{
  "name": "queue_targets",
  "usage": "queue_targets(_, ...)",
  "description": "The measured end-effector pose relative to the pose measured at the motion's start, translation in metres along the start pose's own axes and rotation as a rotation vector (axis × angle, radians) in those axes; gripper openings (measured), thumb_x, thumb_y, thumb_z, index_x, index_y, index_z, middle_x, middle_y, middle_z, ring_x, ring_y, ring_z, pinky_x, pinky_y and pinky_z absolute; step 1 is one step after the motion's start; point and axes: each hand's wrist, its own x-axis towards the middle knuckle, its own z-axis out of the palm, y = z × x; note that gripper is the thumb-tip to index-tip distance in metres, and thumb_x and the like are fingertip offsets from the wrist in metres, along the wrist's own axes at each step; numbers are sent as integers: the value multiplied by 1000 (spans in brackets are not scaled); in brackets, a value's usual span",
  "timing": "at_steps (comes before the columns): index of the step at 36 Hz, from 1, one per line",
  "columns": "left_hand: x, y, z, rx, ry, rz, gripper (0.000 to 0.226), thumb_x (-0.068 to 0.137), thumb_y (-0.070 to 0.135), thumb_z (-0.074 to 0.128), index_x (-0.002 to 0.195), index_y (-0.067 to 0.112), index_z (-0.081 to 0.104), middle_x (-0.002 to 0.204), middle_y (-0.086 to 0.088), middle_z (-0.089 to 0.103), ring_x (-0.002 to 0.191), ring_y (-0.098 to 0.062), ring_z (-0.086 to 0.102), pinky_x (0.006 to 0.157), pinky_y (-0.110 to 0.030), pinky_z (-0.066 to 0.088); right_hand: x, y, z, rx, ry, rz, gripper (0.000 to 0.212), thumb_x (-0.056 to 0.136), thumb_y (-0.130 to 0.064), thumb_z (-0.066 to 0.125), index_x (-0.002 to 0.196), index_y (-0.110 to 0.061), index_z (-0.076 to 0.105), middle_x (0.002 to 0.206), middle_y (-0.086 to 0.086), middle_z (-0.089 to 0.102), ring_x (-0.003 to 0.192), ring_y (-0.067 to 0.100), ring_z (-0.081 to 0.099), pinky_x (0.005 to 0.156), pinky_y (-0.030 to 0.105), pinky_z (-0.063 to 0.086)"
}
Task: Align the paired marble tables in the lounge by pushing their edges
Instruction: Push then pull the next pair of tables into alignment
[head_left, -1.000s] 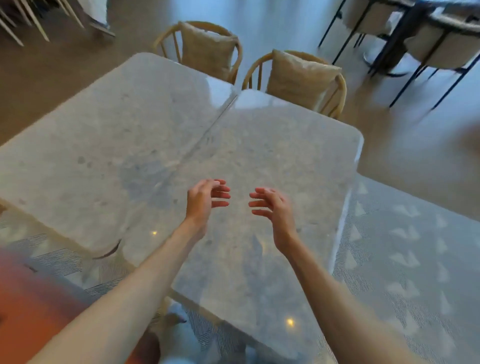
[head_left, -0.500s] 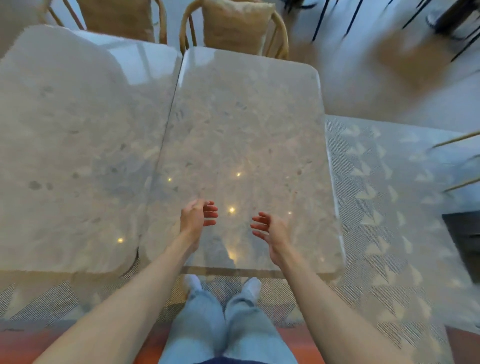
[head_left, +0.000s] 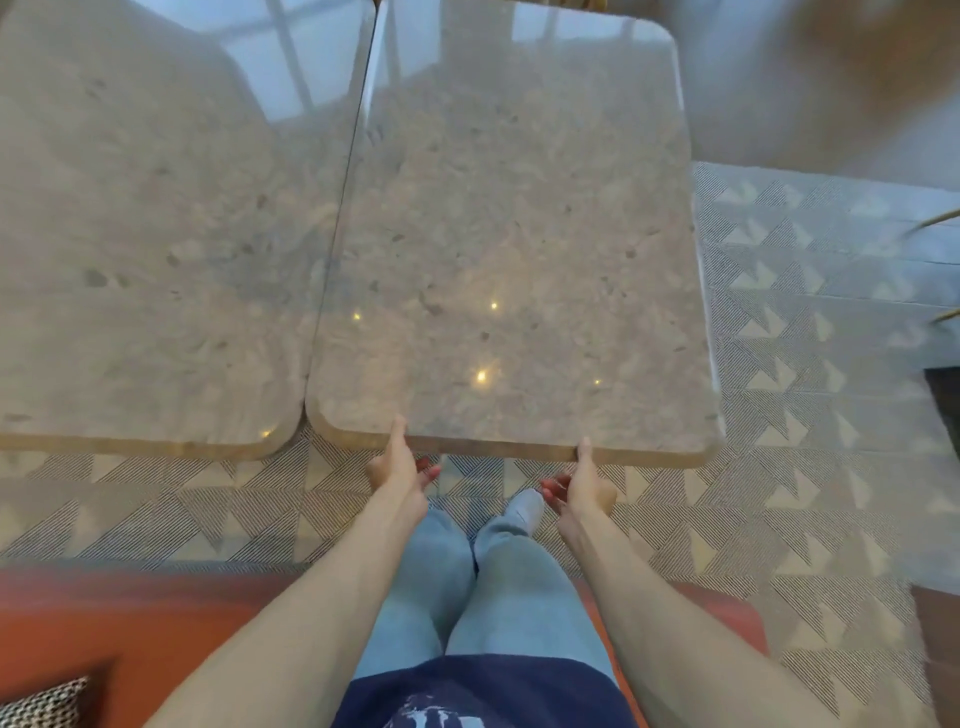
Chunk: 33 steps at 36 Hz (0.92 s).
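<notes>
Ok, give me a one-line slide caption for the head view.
Both hands, left and right, grip the near edge of the right marble table beside its twin.

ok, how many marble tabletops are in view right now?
2. The left speckled grey marble tabletop runs off the frame's left edge; the right grey marble tabletop abuts it, gripped at its near edge by the left hand and right hand.

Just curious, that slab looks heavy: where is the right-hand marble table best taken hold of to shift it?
By the near edge of the right speckled marble table, from the sitter's side: thumbs on top, fingers curled under its flat rim, as the left hand and right hand grip.
</notes>
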Motion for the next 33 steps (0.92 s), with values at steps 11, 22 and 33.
queue_targets(11,39,12,-9,-364,-373,-170,58,89,48,65,134,12,53,124,-15,64,113,-33,61,103,-51,47,12,-8,3,544,-392,198,31,95,-30,64,114,-5,58,124,17,63,114,31,62,106,44,49)
queue_targets(22,25,11,-27,-364,-444,-76,54,97,31,61,142,8,41,116,-19,61,98,-35,60,78,-52,51,25,-3,6,454,-448,132,41,102,-27,54,135,-3,50,141,17,55,129,31,55,113,45,42)
queue_targets(33,25,7,-27,-369,-467,-39,51,99,24,59,142,7,40,137,-25,52,125,-43,51,106,-62,41,21,-1,3,418,-453,38,34,103,-22,52,131,-4,49,143,15,52,131,29,53,113,47,41)
